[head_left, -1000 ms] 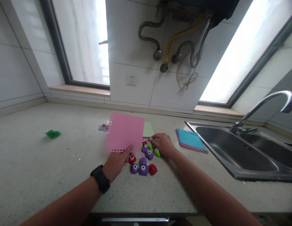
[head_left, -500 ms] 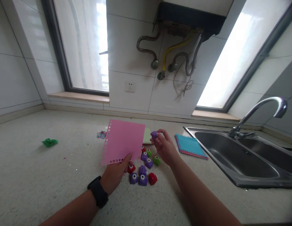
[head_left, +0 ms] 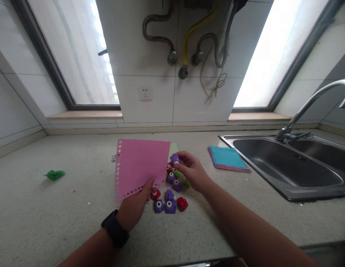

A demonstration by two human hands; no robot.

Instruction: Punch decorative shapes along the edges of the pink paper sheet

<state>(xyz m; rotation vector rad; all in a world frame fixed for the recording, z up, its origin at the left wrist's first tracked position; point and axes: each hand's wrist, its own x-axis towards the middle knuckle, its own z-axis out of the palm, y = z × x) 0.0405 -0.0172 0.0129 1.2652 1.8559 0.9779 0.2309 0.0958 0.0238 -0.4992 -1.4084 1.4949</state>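
A pink sheet of paper (head_left: 143, 163) is pinched at its lower edge by my left hand (head_left: 136, 202), thumb on top. Small punched shapes run down its left edge and along the bottom. In my right hand (head_left: 193, 170) a purple craft punch (head_left: 174, 158) is gripped between thumb and fingers, close to the sheet's right edge. Below lie several more punches: purple ones (head_left: 170, 207), a red one (head_left: 182, 204) and green ones, partly hidden behind the paper and my right hand. Behind the pink sheet, part of a pale green sheet (head_left: 173, 147) shows.
To the right, a stack of punched sheets with a blue one on top (head_left: 228, 157) lies beside the steel sink (head_left: 283, 193) and its faucet (head_left: 297, 111). A crumpled green piece (head_left: 55, 174) rests at the left. Paper scraps (head_left: 113, 158) peek out beside the pink sheet.
The view has tipped downward. My right hand has brought the purple punch closer to the pink sheet's right edge and turned it. My left hand still holds the sheet.
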